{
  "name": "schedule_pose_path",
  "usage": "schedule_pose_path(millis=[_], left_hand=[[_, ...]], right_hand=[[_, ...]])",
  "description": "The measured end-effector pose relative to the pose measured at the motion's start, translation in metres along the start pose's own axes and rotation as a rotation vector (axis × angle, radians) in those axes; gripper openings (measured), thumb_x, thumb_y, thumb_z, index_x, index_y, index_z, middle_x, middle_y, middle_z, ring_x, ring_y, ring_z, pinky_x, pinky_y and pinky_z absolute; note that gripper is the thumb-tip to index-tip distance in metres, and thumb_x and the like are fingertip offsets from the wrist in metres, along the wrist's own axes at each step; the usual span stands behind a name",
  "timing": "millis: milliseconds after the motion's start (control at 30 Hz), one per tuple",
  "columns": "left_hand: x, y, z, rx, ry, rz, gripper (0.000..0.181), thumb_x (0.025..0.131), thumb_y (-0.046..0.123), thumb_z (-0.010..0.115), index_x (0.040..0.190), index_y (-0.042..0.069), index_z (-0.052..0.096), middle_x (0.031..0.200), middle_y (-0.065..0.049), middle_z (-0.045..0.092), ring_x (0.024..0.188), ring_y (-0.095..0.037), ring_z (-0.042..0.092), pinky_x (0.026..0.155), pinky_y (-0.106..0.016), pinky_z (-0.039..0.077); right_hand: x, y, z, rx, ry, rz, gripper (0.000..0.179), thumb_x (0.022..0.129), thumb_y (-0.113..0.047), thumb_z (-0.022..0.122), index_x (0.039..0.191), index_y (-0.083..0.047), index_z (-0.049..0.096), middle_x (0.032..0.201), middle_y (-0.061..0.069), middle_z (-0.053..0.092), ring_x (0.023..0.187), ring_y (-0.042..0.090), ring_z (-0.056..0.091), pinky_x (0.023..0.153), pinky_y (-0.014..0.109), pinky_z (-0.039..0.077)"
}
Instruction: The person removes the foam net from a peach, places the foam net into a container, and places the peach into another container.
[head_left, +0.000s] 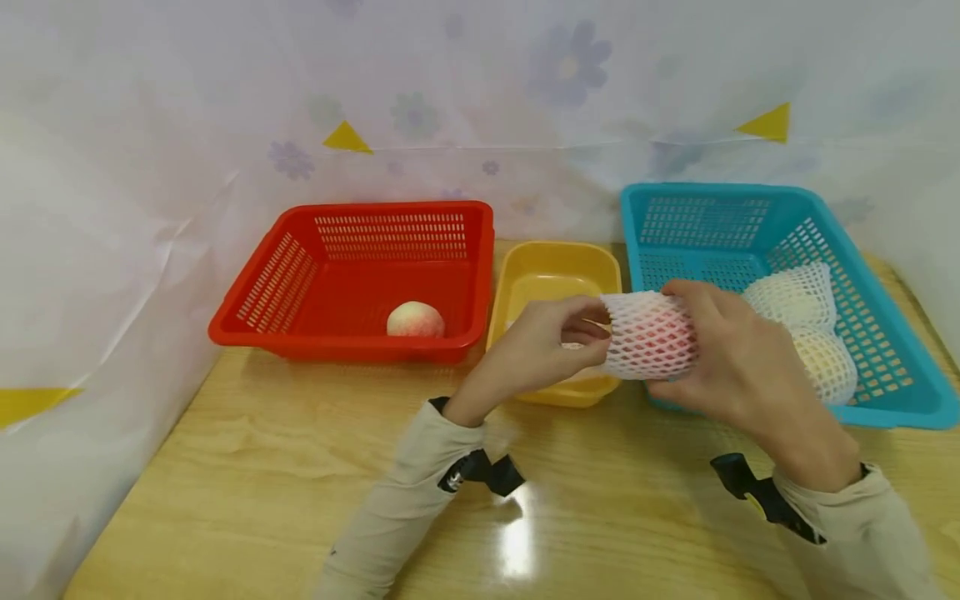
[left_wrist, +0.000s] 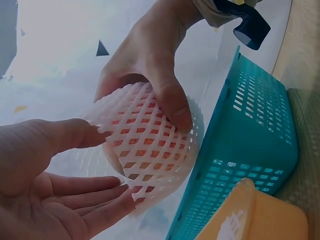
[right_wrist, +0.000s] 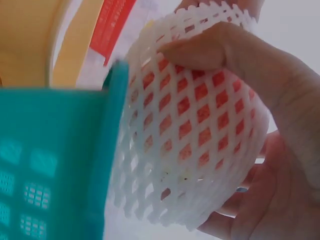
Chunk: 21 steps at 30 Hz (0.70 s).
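Observation:
Above the gap between the yellow basin and the blue basket, a reddish peach sits inside a white foam net sleeve. My right hand grips the netted peach from the right, its thumb lying over the mesh. From the left, my left hand holds the sleeve's open edge, with the thumb on one side of the rim and fingertips on the other. A bare peach lies in the red basket. Two netted pale fruits rest in the blue basket.
The yellow basin stands between the two baskets, with white foam netting partly visible in it behind my left hand. All three containers stand on a wooden table. A flower-patterned white sheet hangs behind them.

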<state>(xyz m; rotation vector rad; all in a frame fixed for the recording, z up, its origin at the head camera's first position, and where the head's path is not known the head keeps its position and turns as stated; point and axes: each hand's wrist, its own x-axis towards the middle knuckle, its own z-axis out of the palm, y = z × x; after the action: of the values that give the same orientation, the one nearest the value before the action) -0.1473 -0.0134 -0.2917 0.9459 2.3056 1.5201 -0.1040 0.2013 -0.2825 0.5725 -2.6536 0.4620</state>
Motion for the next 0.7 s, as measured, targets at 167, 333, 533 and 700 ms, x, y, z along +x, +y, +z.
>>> schedule_pose_path(millis=[167, 333, 533, 700], left_hand=[[-0.012, -0.003, -0.005, -0.036, -0.024, -0.019, 0.044, 0.087, -0.001, 0.064, 0.129, -0.006, 0.052, 0.121, -0.019, 0.062, 0.103, -0.019, 0.065, 0.087, -0.019, 0.05], [-0.034, -0.006, -0.007, 0.049, -0.058, -0.03, 0.045, 0.082, -0.001, 0.065, 0.126, -0.006, 0.052, 0.119, -0.017, 0.062, 0.105, -0.019, 0.064, 0.088, -0.02, 0.049], [-0.06, -0.017, -0.002, 0.155, -0.038, -0.016, 0.048, 0.072, -0.008, 0.068, 0.118, -0.004, 0.057, 0.11, -0.012, 0.064, 0.099, -0.022, 0.063, 0.088, -0.024, 0.05], [-0.085, -0.03, 0.007, 0.189, -0.049, -0.025, 0.047, 0.069, -0.007, 0.071, 0.114, -0.004, 0.058, 0.104, -0.012, 0.065, 0.095, -0.021, 0.063, 0.086, -0.027, 0.052]], right_hand=[[-0.001, -0.016, 0.006, -0.016, 0.009, -0.059, 0.096, 0.046, -0.024, 0.094, 0.126, 0.001, 0.048, 0.114, 0.024, 0.058, 0.096, 0.041, 0.057, 0.064, 0.058, 0.051], [-0.008, -0.035, 0.015, -0.026, 0.018, -0.078, 0.096, 0.043, -0.026, 0.096, 0.124, -0.001, 0.05, 0.113, 0.021, 0.059, 0.099, 0.04, 0.057, 0.063, 0.055, 0.052], [-0.02, -0.057, 0.027, -0.023, -0.033, -0.063, 0.095, 0.043, -0.027, 0.095, 0.122, -0.001, 0.049, 0.11, 0.02, 0.061, 0.096, 0.038, 0.059, 0.061, 0.052, 0.054], [-0.041, -0.073, 0.045, -0.022, -0.073, -0.063, 0.093, 0.045, -0.033, 0.095, 0.12, -0.002, 0.049, 0.108, 0.018, 0.061, 0.095, 0.036, 0.059, 0.062, 0.048, 0.055]])
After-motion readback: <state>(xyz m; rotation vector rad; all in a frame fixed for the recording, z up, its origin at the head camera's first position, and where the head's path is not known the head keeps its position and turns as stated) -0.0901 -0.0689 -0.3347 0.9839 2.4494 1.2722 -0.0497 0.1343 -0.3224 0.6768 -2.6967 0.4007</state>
